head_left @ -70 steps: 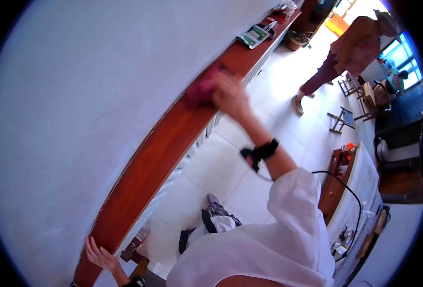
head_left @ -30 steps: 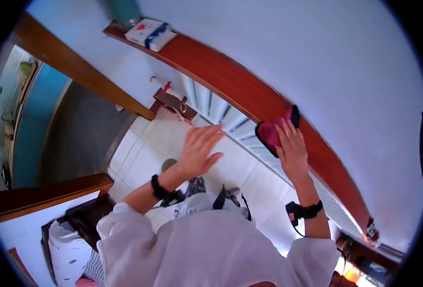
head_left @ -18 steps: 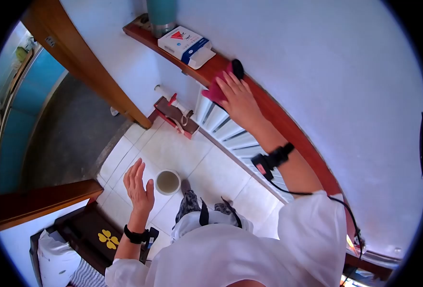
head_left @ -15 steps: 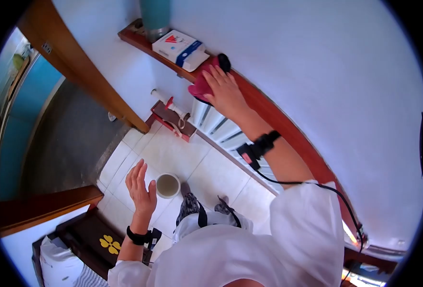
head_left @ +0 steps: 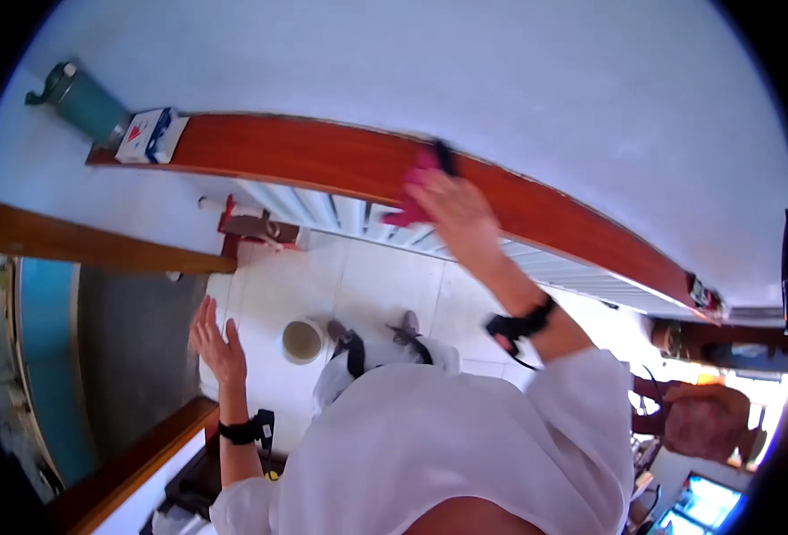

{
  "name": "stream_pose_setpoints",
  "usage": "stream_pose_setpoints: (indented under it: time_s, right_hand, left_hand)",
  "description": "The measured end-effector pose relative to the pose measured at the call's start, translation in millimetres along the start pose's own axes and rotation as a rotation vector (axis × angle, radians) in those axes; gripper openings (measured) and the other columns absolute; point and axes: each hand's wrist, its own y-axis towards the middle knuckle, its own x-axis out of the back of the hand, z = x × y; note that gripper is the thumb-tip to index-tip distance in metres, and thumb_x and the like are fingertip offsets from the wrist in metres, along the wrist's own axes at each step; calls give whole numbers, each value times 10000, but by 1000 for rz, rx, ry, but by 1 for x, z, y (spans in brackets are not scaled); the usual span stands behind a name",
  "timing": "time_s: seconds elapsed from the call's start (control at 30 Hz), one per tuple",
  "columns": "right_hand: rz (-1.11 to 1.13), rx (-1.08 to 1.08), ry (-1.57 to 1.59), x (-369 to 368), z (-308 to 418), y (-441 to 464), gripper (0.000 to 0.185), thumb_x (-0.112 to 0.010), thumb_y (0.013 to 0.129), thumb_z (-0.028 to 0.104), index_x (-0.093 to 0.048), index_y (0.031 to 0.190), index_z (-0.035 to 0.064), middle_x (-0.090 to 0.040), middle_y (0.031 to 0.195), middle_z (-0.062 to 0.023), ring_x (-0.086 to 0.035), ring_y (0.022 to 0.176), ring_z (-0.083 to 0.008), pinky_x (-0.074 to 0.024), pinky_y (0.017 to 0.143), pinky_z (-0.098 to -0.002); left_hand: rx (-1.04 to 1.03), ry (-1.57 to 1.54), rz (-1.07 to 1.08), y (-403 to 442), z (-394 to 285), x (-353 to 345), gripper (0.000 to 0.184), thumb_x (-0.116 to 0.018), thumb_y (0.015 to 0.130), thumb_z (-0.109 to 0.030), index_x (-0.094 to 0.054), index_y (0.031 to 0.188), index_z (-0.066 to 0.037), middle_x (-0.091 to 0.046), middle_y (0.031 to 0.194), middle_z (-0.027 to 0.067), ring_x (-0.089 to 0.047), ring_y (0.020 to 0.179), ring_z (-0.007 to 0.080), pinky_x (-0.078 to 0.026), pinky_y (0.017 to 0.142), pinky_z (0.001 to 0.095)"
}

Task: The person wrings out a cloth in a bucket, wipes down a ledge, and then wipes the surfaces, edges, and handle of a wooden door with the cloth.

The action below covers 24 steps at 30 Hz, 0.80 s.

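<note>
My right hand (head_left: 454, 209) is on a magenta and black cloth (head_left: 423, 169), pressing it on the long reddish-brown wooden ledge (head_left: 305, 152) along the wall. Part of the cloth hangs over the ledge's front edge, and the fingers are slightly blurred. Out to the left my left hand (head_left: 219, 343) hovers in the air, fingers stretched out and holding nothing. A pale bucket (head_left: 303, 341) stands on the floor, nearest to that hand. At the ledge's left end sit a white and blue box (head_left: 151, 136) and a green flask (head_left: 86, 105).
Under the ledge runs a white radiator (head_left: 354, 217). A small brown and red stand (head_left: 260, 230) holding a white item is by the wall. A doorway with a wooden frame (head_left: 99, 236) opens at left. Small items (head_left: 706, 296) lie at the ledge's right end; a lit screen (head_left: 701, 504) shows lower right.
My view has turned to the right. My right hand and the cloth have slid along the ledge, away from the box. My left hand stays raised and open.
</note>
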Motion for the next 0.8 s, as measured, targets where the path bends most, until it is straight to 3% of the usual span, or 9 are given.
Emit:
stream_pose_setpoints:
  time_s: [0.13, 0.27, 0.37, 0.47, 0.6, 0.63, 0.7, 0.8]
  right_hand:
    - [97, -178, -15, 47, -60, -91, 588, -652, 704, -15, -529, 1268, 95, -504, 1326, -112, -447, 1262, -266, -348, 1037, -449]
    - [67, -166, 36, 48, -59, -88, 560, -650, 711, -39, -547, 1249, 76, -502, 1326, -129, -435, 1271, -287, -339, 1045, -459]
    - [130, -73, 153, 33, -25, -27, 562, -655, 708, -19, -542, 1249, 80, -499, 1322, -130, -426, 1273, -282, -322, 1053, -454]
    - [100, 135, 185, -19, 6, 42, 555, -634, 765, 121, -477, 1297, 93, -456, 1363, -109, -374, 1307, -256, -288, 1072, -443]
    - [56, 132, 200, -82, 70, 134, 478, -545, 867, 211, -456, 1320, 89, -423, 1400, -108, -332, 1337, -252, -247, 1093, -452]
    - [-20, 166, 134, -95, 85, 151, 453, -522, 882, 237, -475, 1302, 75, -452, 1372, -113, -362, 1313, -256, -301, 1040, -447]
    - [145, 114, 233, -69, 103, 172, 385, -540, 845, 236, -552, 1196, 77, -538, 1237, -111, -451, 1201, -266, -372, 873, -429]
    - [-161, 140, 147, -93, 111, 136, 417, -551, 791, 131, -553, 1208, 104, -524, 1274, -88, -435, 1238, -268, -308, 1023, -415]
  left_hand:
    - [82, 41, 61, -8, -11, -8, 380, -523, 923, -191, -467, 1276, -64, -507, 1284, 123, -458, 1169, 311, -314, 998, 434]
    - [87, 16, 31, -3, -30, -14, 398, -552, 894, -152, -468, 1268, -49, -511, 1273, 133, -464, 1165, 304, -325, 986, 428]
    - [63, -65, 46, 12, -54, -10, 403, -554, 888, -170, -471, 1268, -65, -507, 1286, 124, -460, 1171, 310, -325, 995, 428]
    - [13, -116, 35, 28, -73, -1, 394, -536, 895, -196, -473, 1264, -72, -504, 1298, 122, -465, 1169, 312, -323, 996, 436]
    - [-93, -199, -21, 49, -80, 15, 392, -531, 895, -213, -485, 1243, -39, -503, 1292, 149, -475, 1150, 327, -326, 986, 445]
    - [-124, -212, -43, 53, -85, 14, 395, -533, 893, -215, -488, 1237, -26, -504, 1289, 156, -476, 1147, 333, -326, 983, 447]
    - [-157, -218, -17, 54, -77, 5, 427, -538, 895, -224, -480, 1257, -4, -510, 1284, 162, -472, 1150, 346, -338, 971, 446]
    - [-242, -161, -41, 62, -72, 16, 399, -516, 920, -189, -478, 1272, -4, -530, 1269, 155, -486, 1154, 338, -339, 974, 443]
